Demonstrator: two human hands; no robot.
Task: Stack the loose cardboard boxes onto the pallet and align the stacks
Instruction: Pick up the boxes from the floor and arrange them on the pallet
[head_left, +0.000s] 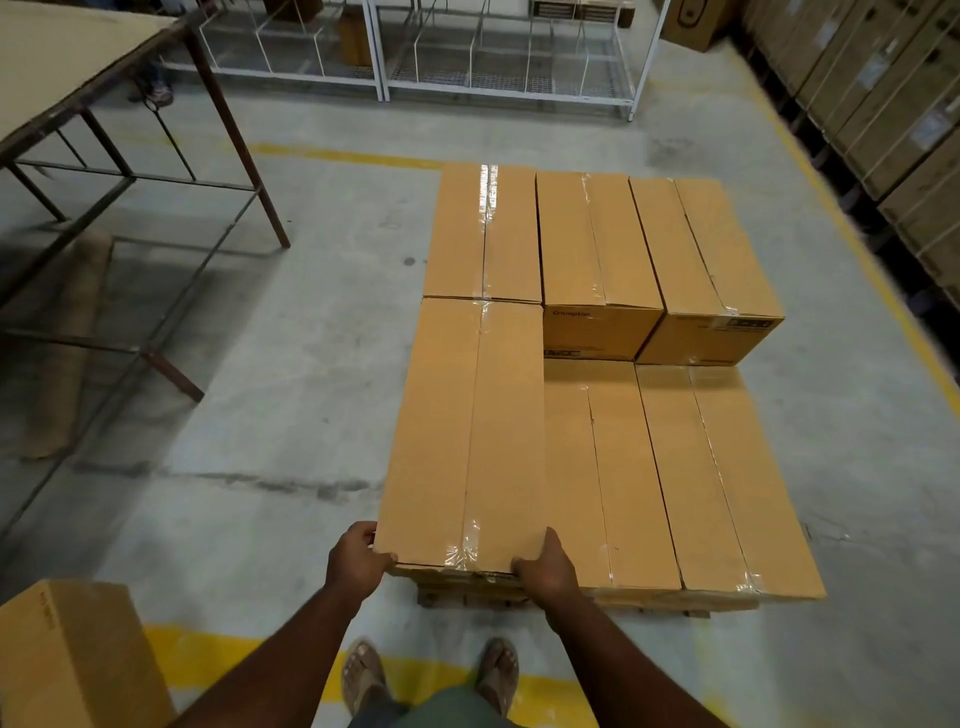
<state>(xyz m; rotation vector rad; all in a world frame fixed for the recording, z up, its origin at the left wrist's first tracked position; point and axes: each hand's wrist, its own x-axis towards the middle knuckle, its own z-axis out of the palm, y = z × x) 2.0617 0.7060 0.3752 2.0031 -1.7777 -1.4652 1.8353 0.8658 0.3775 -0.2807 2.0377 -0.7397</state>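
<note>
Both hands, left hand (358, 558) and right hand (545, 569), fingers curled round near end of top box (467, 431), upper layer on pallet (691, 608); spare box (72, 660) beside.

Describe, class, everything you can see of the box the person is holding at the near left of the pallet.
The held box is a long, plain brown cardboard carton, its top flaps sealed along the centre seam with clear tape. It lies flat on the second layer, lengthwise away from the person, butted end-on against another box beyond it. The left hand and right hand each grip a near corner. Its right side stands above the lower boxes beside it.
</note>
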